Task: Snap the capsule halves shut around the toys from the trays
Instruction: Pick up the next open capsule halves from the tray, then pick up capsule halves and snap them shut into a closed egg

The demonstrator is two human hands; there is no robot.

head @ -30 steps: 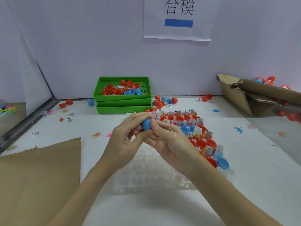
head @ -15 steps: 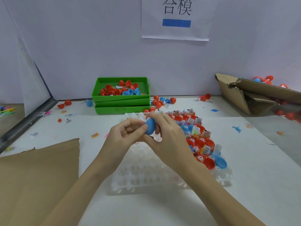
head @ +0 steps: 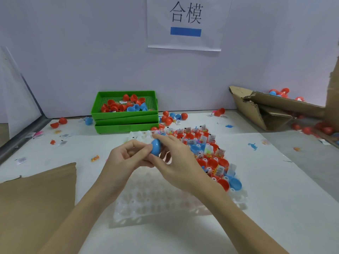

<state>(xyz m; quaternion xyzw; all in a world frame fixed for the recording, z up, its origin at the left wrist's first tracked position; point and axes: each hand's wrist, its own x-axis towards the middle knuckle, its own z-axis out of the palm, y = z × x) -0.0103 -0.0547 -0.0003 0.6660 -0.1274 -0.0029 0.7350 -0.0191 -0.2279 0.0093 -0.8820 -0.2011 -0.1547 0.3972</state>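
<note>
Blue egg turned up between both hands

Above the clear tray [head: 165, 208], the left hand [head: 126, 158] and right hand [head: 176, 162] pinch the blue capsule [head: 156, 147]; it has turned on end since a moment ago, probably closed now.

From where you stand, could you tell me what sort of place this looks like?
Probably a hand-assembly station for toy capsules: stacked green trays of red and blue capsule halves, a clear cell tray partly filled with halves and packets, and a printed wall sign above the white worktable.
</note>
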